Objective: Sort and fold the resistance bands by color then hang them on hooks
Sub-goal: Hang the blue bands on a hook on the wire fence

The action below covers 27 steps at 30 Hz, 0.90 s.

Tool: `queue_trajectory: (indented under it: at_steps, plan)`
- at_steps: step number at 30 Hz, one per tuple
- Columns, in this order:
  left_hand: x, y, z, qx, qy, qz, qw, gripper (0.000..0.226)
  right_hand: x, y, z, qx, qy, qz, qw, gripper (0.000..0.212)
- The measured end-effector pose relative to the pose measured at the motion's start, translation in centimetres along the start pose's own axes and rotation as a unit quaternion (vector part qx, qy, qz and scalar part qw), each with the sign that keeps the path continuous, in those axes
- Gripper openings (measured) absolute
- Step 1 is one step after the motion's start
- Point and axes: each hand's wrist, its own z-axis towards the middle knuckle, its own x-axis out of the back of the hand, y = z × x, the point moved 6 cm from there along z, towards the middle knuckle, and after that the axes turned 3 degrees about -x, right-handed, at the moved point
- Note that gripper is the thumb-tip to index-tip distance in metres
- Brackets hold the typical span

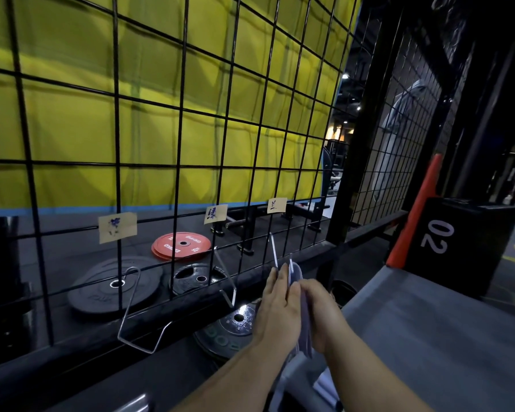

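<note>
The folded resistance band, a pale lavender-blue strip of smooth, thin rubber, is sandwiched upright between the person's two hands, low in front of the wire grid panel. Its rounded top pokes out above the fingertips, right by the upturned tip of the rightmost hook; whether it touches the wire I cannot tell. The left hand lies flat against the band's near side with its fingers straight and close together, pointing up. The right hand has its fingers curled round the band from the other side, gripping it.

Two more bent-wire hooks hang off the same grid: a middle hook and a large left hook, both bare bright metal. Above each hook a small paper label is taped to the wire: the left label, the middle label and the right label, each with a handwritten mark.

Behind the black grid the dark matte floor carries weight plates: a stack of red plates with white lettering, a broad black rubber plate, a smaller black plate with grip holes, and a worn, glinting plate nearest the hands. The back wall is yellow padding, quilted into soft squares. To the right, a grey flat surface runs up to a black box marked "02", with an orange-red edge beside it.
</note>
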Motion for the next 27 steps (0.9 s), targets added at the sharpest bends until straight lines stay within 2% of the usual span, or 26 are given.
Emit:
queue_trajectory:
  at_steps: [2,4,9,11,16,24,27]
  plan:
    - [0.3,-0.1,-0.1,-0.004,-0.004,0.015,1.000,0.049,0.1,0.4,0.4,-0.020,0.005,0.032,0.999,0.059]
    - [0.8,-0.2,-0.1,0.000,0.003,0.046,0.999,0.048,0.6,0.7,0.7,-0.048,0.022,0.036,0.998,0.068]
    - [1.4,-0.1,0.0,0.007,-0.006,0.127,0.992,0.047,0.0,0.2,0.6,-0.079,0.062,-0.015,0.995,0.047]
    - [1.4,-0.1,0.0,0.006,-0.011,0.127,0.992,0.048,0.0,0.4,0.7,-0.091,0.060,-0.029,0.994,0.046]
    - [1.5,0.1,0.2,-0.011,0.013,0.099,0.995,0.044,0.1,-0.2,0.4,-0.072,0.027,-0.035,0.996,0.029]
    - [1.1,-0.6,1.2,-0.013,-0.004,0.005,1.000,0.041,-0.1,-0.6,0.6,-0.045,0.033,0.003,0.998,0.030]
    - [1.8,-0.3,1.1,-0.007,0.028,-0.043,0.999,0.032,0.1,-0.9,0.8,-0.020,0.033,-0.018,0.999,0.026]
